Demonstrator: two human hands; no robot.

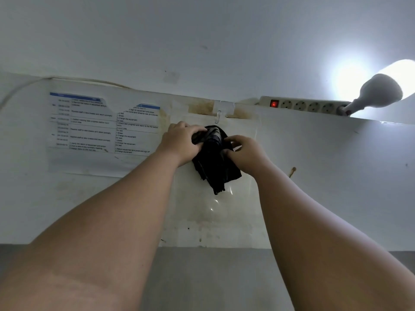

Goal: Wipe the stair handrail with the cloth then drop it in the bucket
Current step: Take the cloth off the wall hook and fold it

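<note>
Both hands, the left hand [179,142] and right hand [244,151], grip closed around the dark cloth [215,167] under the wall hook [219,118], probably to unhook it.

You see a dark, striped woven cloth [214,162], soft and matt, hanging in limp folds. Behind it a clear plastic sheet [224,207] shines glossy, with stains. The small clear plastic hook [219,117] looks smooth. The printed paper schedule [103,126] is matt; the white plastic power strip [307,105] is smooth.

Printed schedule sheet [103,124] left of left hand [179,143]: "Charge the equipment", "Break", "Do task", steps 1, 2, 3; rest blurred.
</note>
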